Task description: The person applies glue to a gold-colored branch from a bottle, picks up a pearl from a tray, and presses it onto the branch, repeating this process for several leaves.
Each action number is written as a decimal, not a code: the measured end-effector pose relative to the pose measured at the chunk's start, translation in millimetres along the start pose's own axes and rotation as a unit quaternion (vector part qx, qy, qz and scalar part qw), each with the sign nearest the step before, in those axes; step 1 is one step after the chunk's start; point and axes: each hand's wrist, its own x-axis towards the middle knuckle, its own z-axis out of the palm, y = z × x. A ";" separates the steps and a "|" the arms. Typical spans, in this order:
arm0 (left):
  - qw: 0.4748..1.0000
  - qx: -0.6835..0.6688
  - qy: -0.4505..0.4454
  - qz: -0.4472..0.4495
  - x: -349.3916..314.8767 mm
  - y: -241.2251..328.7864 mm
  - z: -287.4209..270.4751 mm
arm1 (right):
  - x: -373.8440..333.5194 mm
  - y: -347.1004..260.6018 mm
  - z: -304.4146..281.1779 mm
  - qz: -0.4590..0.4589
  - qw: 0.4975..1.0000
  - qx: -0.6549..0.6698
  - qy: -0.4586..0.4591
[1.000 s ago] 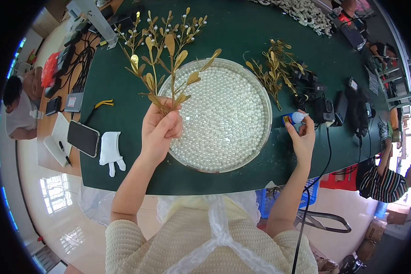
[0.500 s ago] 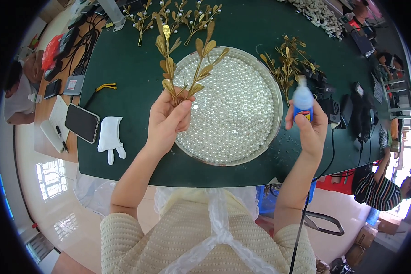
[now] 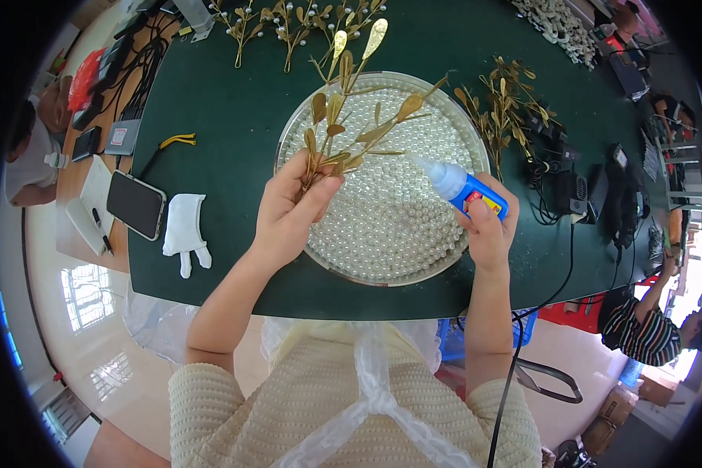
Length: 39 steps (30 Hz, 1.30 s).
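My left hand (image 3: 292,210) pinches the stem end of a gold leafy branch (image 3: 334,130), whose sprigs fan up and to the right over the tray. Closed round a blue glue bottle (image 3: 466,193) is my right hand (image 3: 491,226). The bottle tilts left, and its narrow white nozzle comes close to one of the branch's sprig tips; whether they touch I cannot tell. Beneath both hands lies a round tray (image 3: 384,284) filled with white pearl beads (image 3: 390,226).
Gold branches with pearls (image 3: 288,35) lie at the far left, and bare gold branches (image 3: 499,113) at the right. A phone (image 3: 136,204) and a white cloth piece (image 3: 184,230) rest on the left. Black devices with cables (image 3: 573,195) occupy the right side.
The glue bottle has come left over the tray and tipped from upright toward the branch. In my left hand, the branch has turned and now leans to the right.
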 end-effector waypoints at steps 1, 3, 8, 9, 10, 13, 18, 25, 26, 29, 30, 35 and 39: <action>1.000 0.010 0.000 0.002 -0.3 0.3 0.3 | -1.0 -0.2 1.5 -0.018 1.000 -0.011 -0.002; 0.999 0.033 0.007 0.004 -1.4 -0.5 1.0 | -4.4 -0.6 5.0 -0.095 0.995 -0.039 0.018; 0.998 0.062 0.025 0.020 -2.8 0.2 3.7 | -6.7 4.1 17.4 -0.255 0.966 0.013 0.032; 0.997 0.071 0.029 0.022 -2.3 -0.2 4.0 | -5.3 3.1 18.7 -0.262 0.965 0.011 0.028; 0.996 0.080 0.034 0.025 -2.0 -0.6 4.5 | -5.6 3.9 18.0 -0.261 0.965 0.011 0.029; 0.991 0.111 0.042 0.055 -3.4 -1.6 7.1 | -7.1 7.2 19.5 -0.256 0.966 -0.026 -0.002; 0.982 0.174 0.031 0.060 -3.4 -2.5 8.2 | -8.8 10.7 22.0 -0.367 0.922 -0.095 0.076; 0.963 0.261 -0.013 0.064 -5.9 -3.4 5.2 | -9.6 5.1 25.3 -0.407 0.892 -0.192 0.043; 0.963 0.261 -0.012 0.064 -6.2 -3.1 5.2 | -10.0 3.4 27.1 -0.406 0.890 -0.204 0.040; 0.960 0.273 -0.015 0.065 -5.8 -3.2 5.9 | -12.1 0.3 27.7 -0.399 0.887 -0.231 0.032; 0.958 0.272 -0.001 0.091 -4.5 -4.4 7.7 | -12.5 -0.1 27.5 -0.392 0.886 -0.246 0.028; 0.957 0.269 0.013 0.108 -4.0 -4.8 9.6 | -12.8 -1.7 28.5 -0.389 0.887 -0.246 0.023; 0.954 0.273 0.015 0.124 -3.6 -4.4 10.4 | -12.6 -0.2 30.5 -0.393 0.885 -0.248 0.023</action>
